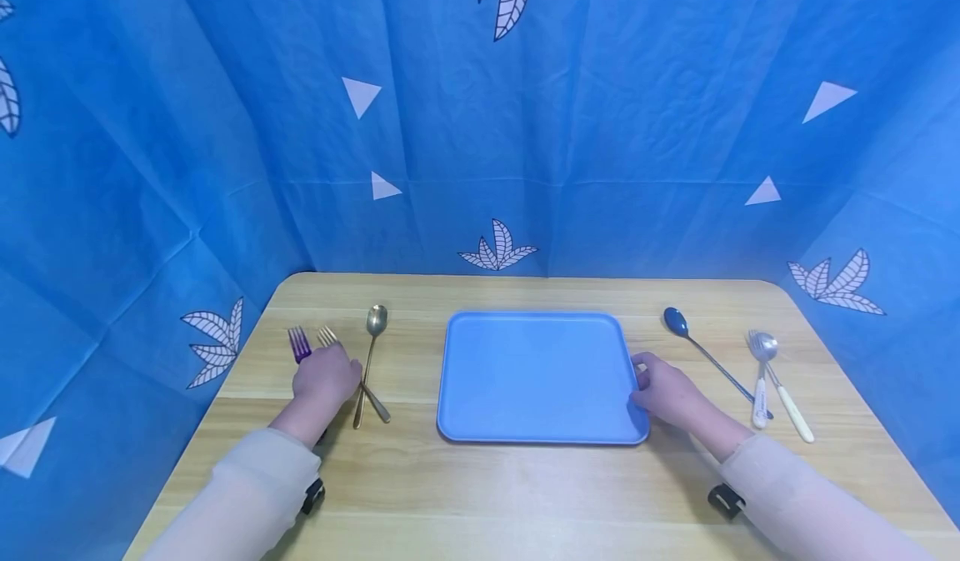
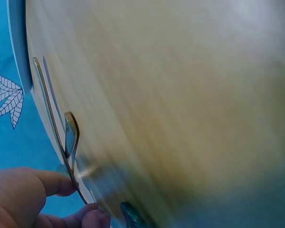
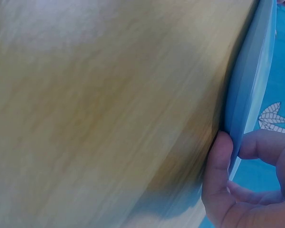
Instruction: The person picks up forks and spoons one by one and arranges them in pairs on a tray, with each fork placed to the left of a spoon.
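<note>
My left hand [image 1: 326, 378] pinches a gold fork [image 1: 327, 336] between thumb and fingers; its handle [image 2: 50, 104] sticks out in the left wrist view. That handle crosses a long gold spoon [image 1: 377, 319] lying on the table. Beside the same hand show the tines of a purple fork [image 1: 299, 343], its handle hidden beneath the hand. In the middle lies a flat blue tray [image 1: 536, 378]. My right hand [image 1: 667, 394] grips its right edge, with fingers on both sides of the rim [image 3: 242, 90] in the right wrist view.
Right of the tray lie a long dark blue spoon [image 1: 676, 322], a fork with a white handle [image 1: 760, 398] and a spoon with a cream handle [image 1: 793, 415], partly overlapping. A blue patterned cloth [image 1: 480, 127] hangs behind the wooden table [image 1: 525, 494].
</note>
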The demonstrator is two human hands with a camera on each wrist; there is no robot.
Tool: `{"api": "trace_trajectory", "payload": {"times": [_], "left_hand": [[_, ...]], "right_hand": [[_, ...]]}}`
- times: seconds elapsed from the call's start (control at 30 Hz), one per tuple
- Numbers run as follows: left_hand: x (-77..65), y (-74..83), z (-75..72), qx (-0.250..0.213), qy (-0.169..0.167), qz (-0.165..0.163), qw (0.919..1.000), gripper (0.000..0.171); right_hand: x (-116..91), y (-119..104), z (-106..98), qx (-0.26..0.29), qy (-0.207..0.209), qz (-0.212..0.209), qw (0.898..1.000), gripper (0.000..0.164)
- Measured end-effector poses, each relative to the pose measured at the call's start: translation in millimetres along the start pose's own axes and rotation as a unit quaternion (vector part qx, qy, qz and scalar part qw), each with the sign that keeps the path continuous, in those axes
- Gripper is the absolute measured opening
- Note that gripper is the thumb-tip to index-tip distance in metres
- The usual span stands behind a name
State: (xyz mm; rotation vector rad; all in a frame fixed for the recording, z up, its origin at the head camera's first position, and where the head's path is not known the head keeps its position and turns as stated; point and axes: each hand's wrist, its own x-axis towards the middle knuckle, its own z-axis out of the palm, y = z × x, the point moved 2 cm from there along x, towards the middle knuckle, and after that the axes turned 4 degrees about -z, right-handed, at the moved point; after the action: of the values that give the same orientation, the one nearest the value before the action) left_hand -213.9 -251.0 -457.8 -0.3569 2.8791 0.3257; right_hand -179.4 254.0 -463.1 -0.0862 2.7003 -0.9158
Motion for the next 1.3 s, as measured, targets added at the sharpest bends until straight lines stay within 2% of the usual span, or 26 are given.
{"api": "trace_trajectory", "payload": {"times": [0.37,0.6,0.87,1.1,1.3], "left_hand": [[9.0,-0.6,5.5,-0.007,-0.018,-0.03,0.9994,0.044],[9.9,0.5,5.1,-0.01,-0.018,-0.032,0.9993,0.043],[10.2,0.5,5.9,-0.025,-0.011,-0.039,0.9989,0.053],[7.1,-1.2,5.5,-0.036,-0.013,-0.042,0.9984,0.04],[3.2,0.2,2.0,-0.04,-0.012,-0.039,0.9984,0.037]], "right_hand": [[0.6,1.3,0.4,-0.002,0.0,0.0,1.0,0.064],[0.8,2.3,0.9,-0.001,-0.001,0.0,1.0,0.066],[1.4,3.4,0.3,0.0,0.0,-0.001,1.0,0.066],[0.4,1.8,-1.3,-0.004,0.0,-0.004,1.0,0.066],[0.1,1.3,-1.3,0.001,-0.002,-0.004,1.0,0.066]]}}
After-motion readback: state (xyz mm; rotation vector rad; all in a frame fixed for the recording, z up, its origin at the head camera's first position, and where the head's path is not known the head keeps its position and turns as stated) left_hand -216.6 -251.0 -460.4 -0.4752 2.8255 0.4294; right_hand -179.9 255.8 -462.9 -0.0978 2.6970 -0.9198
